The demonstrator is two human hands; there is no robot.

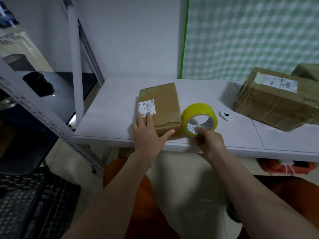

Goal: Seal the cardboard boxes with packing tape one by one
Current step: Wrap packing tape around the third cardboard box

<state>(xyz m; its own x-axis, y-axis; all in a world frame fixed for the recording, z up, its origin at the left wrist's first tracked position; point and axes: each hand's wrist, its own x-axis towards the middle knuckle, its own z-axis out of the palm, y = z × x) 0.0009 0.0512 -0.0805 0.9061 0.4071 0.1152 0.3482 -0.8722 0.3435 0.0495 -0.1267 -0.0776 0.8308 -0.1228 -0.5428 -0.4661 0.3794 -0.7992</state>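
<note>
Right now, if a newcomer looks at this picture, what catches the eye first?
The bright yellow tape roll near the table's front edge, pinched by the right hand. Beside it, the left hand rests flat on the small cardboard box. A bigger taped box sits far right.

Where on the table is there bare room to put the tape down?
Bare table lies left of the small box, and behind it toward the wall. It is crowded on the right: tape roll, white cutter, big box.

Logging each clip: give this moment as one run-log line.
left hand flat on small box | right hand grips tape roll | cutter untouched | taping not begun
</note>
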